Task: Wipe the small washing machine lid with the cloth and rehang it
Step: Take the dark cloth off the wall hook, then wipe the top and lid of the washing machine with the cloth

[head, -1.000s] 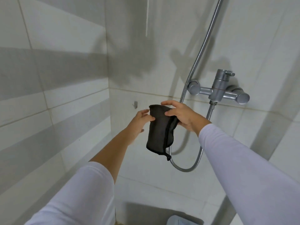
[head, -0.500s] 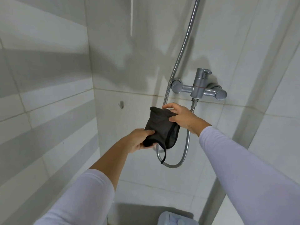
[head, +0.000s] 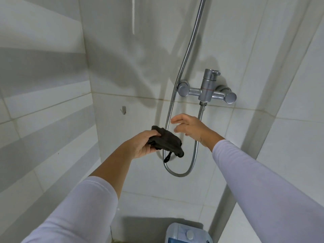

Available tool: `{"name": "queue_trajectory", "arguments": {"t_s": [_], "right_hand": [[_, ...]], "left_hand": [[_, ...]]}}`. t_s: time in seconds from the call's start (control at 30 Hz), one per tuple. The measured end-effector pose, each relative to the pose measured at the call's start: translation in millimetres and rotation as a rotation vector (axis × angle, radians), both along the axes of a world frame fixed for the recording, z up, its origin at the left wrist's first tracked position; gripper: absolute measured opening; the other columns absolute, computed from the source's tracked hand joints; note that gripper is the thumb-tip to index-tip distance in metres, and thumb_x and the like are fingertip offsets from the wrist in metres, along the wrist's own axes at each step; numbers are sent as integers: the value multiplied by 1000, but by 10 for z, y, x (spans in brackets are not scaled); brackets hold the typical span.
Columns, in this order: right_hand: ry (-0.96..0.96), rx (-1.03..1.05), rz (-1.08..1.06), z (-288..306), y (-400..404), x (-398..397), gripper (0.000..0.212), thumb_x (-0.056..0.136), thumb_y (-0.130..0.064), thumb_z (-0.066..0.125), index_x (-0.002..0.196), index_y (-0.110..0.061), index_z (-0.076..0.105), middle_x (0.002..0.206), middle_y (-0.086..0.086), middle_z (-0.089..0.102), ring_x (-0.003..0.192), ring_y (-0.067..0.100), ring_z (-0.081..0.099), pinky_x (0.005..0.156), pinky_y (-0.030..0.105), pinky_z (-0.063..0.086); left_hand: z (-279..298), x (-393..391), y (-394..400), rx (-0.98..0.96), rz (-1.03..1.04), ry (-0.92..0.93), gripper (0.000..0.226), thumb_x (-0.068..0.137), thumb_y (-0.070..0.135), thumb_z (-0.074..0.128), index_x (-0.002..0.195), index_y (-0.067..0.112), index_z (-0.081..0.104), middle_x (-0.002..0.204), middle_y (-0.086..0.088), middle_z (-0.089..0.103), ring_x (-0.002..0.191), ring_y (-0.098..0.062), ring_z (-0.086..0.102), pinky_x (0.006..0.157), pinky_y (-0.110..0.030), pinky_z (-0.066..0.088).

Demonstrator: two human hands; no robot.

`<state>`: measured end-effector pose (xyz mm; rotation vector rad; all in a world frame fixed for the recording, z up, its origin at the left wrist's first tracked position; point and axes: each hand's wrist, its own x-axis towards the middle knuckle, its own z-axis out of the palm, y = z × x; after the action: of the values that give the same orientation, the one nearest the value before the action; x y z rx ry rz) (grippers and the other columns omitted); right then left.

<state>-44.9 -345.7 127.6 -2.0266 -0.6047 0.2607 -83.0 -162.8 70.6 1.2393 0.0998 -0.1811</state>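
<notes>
— Where's the cloth (head: 166,142)?

— Bunched in my left hand (head: 142,144), fingers clamped around it, its loop dangling at six o'clock.

— And your right hand (head: 192,129)?

— Spread and empty, at two o'clock from the cloth. The washing machine (head: 187,233) sits at six o'clock.

both arms wear pale lilac-white long sleeves; the left sleeve (head: 84,207) is pushed up the forearm, the right sleeve (head: 263,186) reaches the wrist.
</notes>
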Motion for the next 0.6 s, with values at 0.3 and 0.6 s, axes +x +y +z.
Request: {"name": "queue_trajectory", "arguments": {"t_s": [0.3, 0.6], "right_hand": [[220, -226, -40, -538, -469, 144, 53, 76, -34, 75, 124, -22, 55, 125, 2, 62, 118, 22, 57, 103, 41, 45], [436, 120, -308, -1018, -1105, 106, 20, 78, -15, 72, 96, -17, 66, 94, 5, 69, 88, 21, 66, 74, 29, 55]], "left_hand": [[-208, 144, -387, 20, -209, -53, 22, 96, 0, 47, 113, 8, 59, 109, -10, 65, 102, -18, 63, 84, -25, 57], [-773, 428, -947, 201, -220, 85, 13, 92, 6, 58, 101, 15, 61, 98, -4, 67, 93, -13, 64, 84, -23, 53]]}}
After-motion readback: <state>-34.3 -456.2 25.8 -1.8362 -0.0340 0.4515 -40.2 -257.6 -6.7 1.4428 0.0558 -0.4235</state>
